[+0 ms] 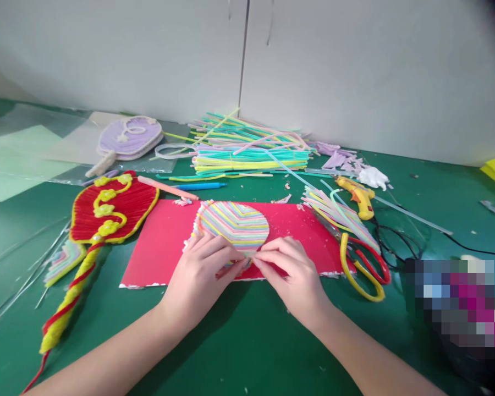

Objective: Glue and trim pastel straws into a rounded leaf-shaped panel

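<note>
Nearest us on the green counter (239,330), our left hand (202,269) and right hand (291,272) meet at the 6 o'clock edge of the striped disc (235,223). The fingers of both are drawn together and pinch its near rim, the left ones also lying across its 7 o'clock part. The disc lies flat on a red sheet (160,247), touching our fingertips and stretching away from them toward 12 o'clock. As we judge it, the face is done, fully covered in pastel chevron stripes. What is left is the edge: ragged ends show at 9 o'clock, and it has no border or handle like the red fan (115,206) lying at 10 o'clock. At 3 o'clock from our right hand, yellow-and-red scissors (365,267) rest just off the sheet, beside a bundle of cut striped pieces (334,212). Farther off, at 2 o'clock, lies a yellow glue gun (358,197). At 12 o'clock a pile of pastel stems (247,148) sits near the wall, with a lilac fan (130,137) at 11 o'clock.
</note>
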`<state>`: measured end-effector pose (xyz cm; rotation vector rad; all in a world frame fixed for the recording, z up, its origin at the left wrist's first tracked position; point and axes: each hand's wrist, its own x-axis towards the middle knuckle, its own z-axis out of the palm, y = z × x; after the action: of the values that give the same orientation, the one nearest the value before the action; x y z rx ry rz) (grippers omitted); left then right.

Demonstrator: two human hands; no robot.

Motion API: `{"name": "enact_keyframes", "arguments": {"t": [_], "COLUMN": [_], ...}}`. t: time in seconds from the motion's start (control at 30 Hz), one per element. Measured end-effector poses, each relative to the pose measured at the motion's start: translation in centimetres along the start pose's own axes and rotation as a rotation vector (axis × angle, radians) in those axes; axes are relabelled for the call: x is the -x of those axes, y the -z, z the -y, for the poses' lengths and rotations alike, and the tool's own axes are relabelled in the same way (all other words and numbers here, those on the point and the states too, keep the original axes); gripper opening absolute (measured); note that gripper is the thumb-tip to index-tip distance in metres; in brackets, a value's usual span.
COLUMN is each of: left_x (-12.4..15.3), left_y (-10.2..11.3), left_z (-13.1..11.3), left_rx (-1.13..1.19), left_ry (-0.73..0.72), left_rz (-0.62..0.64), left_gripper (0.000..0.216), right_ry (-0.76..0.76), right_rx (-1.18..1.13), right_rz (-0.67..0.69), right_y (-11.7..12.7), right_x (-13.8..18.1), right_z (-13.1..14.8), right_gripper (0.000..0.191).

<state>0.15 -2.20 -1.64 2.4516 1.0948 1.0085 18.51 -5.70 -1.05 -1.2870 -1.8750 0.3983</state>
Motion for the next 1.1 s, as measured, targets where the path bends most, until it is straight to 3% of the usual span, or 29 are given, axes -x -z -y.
{"name": "enact_keyframes", "arguments": {"t": [0.23,0.37,0.7,0.93,1.1], "left_x": [0.0,-0.1,-0.12,-0.02,-0.11], "left_y": [0.04,0.13,0.27,0.24,0.33], "left_z": [-0.1,-0.21,-0.54,-0.45,-0.63], "left_rx": [0.082,0.121,0.135,0.154,0.184], "left_ry": [0.029,0.039,0.029,0.012,0.019], "left_rz": [-0.002,-0.01,-0.021,-0.028,-0.034], "left_gripper": [0.004,0.005,0.004,0.005,0.005], "right_ry": [-0.272,-0.345,-0.135,-0.418,-0.504], "right_rx": [-0.288,-0.386,-0.187,-0.448,-0.549], "right_rz": [0.121,0.131,0.074,0.172,0.174], "right_y": [0.36,0.29,0.27,0.54,0.53], "right_x": [-0.13,-0.25,0.07,-0.28,-0.34], "right_z": [0.07,0.05,0.22,0.36,0.39], "right_gripper": [0.011,0.011,0.01,0.011,0.012]}}
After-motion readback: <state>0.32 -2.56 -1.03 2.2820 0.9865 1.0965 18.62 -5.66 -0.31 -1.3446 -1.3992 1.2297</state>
